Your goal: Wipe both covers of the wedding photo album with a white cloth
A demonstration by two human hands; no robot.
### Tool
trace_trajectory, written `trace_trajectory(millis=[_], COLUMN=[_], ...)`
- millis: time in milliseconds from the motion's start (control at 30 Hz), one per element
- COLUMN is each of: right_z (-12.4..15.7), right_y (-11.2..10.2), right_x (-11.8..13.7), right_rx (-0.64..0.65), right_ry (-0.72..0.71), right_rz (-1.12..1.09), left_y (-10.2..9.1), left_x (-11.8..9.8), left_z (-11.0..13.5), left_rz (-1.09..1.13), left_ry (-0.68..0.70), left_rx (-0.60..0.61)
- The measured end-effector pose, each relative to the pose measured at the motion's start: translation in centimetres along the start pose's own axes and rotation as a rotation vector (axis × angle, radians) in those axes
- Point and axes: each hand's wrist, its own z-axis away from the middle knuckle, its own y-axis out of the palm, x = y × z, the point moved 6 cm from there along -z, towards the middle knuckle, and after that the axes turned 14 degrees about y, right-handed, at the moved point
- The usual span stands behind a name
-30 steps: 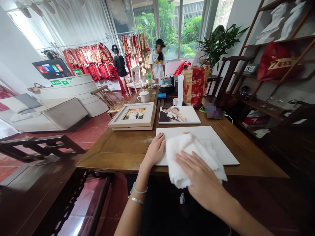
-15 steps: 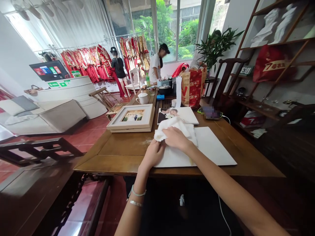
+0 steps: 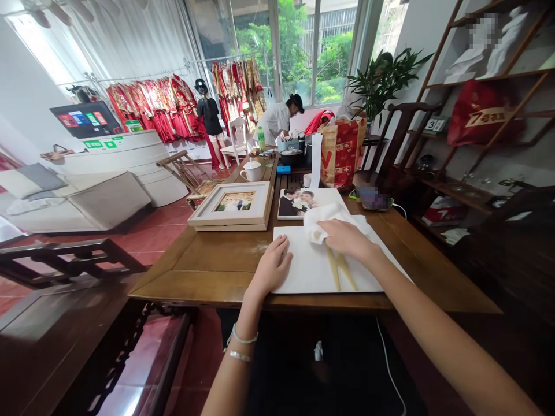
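Observation:
A white cloth (image 3: 323, 219) is bunched under my right hand (image 3: 342, 236), whose fingers close on it and press it to a white board (image 3: 303, 271). The board lies flat near the front edge of the table. My left hand (image 3: 274, 263) rests flat on the board's left edge, fingers extended, holding nothing. Two yellowish tapered shapes (image 3: 338, 271) show on the board below the cloth; whether they are strips or marks I cannot tell. Beyond the board lies a photo panel (image 3: 296, 202) picturing two people, its right part partly behind the cloth.
Stacked picture frames (image 3: 203, 216) sit on the wooden table (image 3: 191, 266) to the left. A lidded white mug (image 3: 251, 171), a blue box (image 3: 284, 170), a red paper bag (image 3: 342, 150) and a phone (image 3: 373, 199) with cable stand farther back. Two people (image 3: 275, 118) are beyond.
My right hand and the cloth have slid right, away from my left hand, uncovering the board's left part and more of the yellowish shapes. My left hand stays at the edge. A person behind bends lower.

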Motion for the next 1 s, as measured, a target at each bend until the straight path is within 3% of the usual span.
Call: trace_trajectory(millis=[133,267,500,667,800,1000], right_z=[0.4,2.3,10.0,13.8,12.6,6.4], right_y=[0.7,1.9,2.3,1.8,1.9,2.4], right_x=[-2.4,-0.5,4.2,2.3,-1.1,-4.2], right_rx=[-0.044,-0.091,-0.106,-0.105,-0.154,-0.218], right_ry=[0.009,-0.053,-0.34,-0.304,-0.156,0.051], right_rz=[-0.015,-0.023,-0.111,-0.181,-0.175,-0.077], left_y=[0.1,0.0,0.2,0.3,0.2,0.0], left_x=[0.1,0.0,-0.4,0.0,0.1,-0.1], left_z=[0.0,0.0,-0.3,-0.2,-0.1,0.0], left_rz=[-0.001,0.007,0.026,0.015,0.019,0.01], left_ry=[-0.012,-0.003,0.052,-0.006,-0.02,-0.013], left_rx=[0.009,-0.007,-0.008,0.007,-0.009,0.007])
